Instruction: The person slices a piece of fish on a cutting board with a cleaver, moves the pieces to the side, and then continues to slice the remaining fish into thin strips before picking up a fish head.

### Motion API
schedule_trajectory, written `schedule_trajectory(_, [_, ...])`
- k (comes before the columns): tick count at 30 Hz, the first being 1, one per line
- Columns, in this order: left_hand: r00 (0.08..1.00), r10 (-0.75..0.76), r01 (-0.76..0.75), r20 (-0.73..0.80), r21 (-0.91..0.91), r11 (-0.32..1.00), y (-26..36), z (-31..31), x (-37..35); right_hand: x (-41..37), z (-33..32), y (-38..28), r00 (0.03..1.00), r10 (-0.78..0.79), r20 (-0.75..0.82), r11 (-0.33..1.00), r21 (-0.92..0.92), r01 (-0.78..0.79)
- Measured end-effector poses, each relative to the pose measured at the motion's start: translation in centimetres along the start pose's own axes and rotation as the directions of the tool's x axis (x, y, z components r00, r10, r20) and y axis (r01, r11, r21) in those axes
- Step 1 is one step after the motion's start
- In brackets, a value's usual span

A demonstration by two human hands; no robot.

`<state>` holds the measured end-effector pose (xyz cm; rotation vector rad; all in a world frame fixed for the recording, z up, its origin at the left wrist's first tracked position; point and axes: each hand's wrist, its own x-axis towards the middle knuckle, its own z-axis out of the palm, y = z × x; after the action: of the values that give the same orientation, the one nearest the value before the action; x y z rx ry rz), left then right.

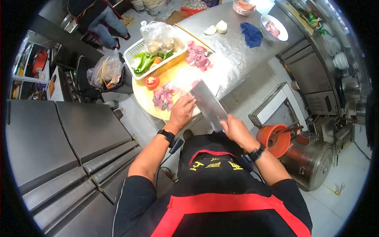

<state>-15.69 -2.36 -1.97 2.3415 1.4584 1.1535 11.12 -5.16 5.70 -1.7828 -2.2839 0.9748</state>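
My right hand (237,132) grips the handle of a broad steel cleaver (208,106), its blade slanting up and left over the near edge of the round cutting board (138,93). Close to the blade's upper left side, my left hand (182,111) is closed, fingers bent down against pale pink flesh that they mostly cover. Just left of it lies a pile of pink slices with grey skin, apparently raw fish (162,98). A second pile of similar slices (199,57) sits at the board's far side. A cut tomato (152,82) rests between the near pile and the basket.
A white basket (128,59) holds green peppers (145,63) and a plastic bag (156,33). Farther along the steel table (237,55) are onion pieces (221,27), a blue cloth (251,34) and a bowl (285,35). An orange bucket (262,136) stands right; another person (103,21) stands beyond.
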Motion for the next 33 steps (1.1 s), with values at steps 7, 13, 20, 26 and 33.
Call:
schedule_trajectory(7, [1.000, 0.018, -0.018, -0.005, 0.059, 0.998, -0.7, -0.3, 0.1, -0.5, -0.1, -0.7, 1.000, 0.021, 0.014, 1.000, -0.015, -0.020])
schedule_trajectory(13, [0.998, -0.046, 0.055, -0.050, 0.207, 0.977, -1.5, -1.5, 1.3, -5.0, -1.6, 4.1, 0.998, -0.030, 0.054, 0.998, 0.052, 0.027])
schedule_trajectory(20, [0.975, -0.092, 0.058, 0.203, 0.169, 0.984, 0.5, 0.9, 2.2, 0.7, 0.7, 6.0, 0.991, 0.114, -0.075, 0.951, 0.298, -0.087])
schedule_trajectory(26, [0.931, -0.133, 0.069, 0.339, 0.195, 0.978, 0.6, 1.7, 2.3, 1.5, 0.7, 4.9, 0.987, 0.143, -0.068, 0.949, 0.291, -0.118])
schedule_trajectory(33, [0.920, -0.155, 0.089, 0.360, 0.193, 0.977, 0.7, 1.6, 2.6, 2.7, -0.1, 3.1, 0.976, 0.218, -0.001, 0.933, 0.295, -0.208])
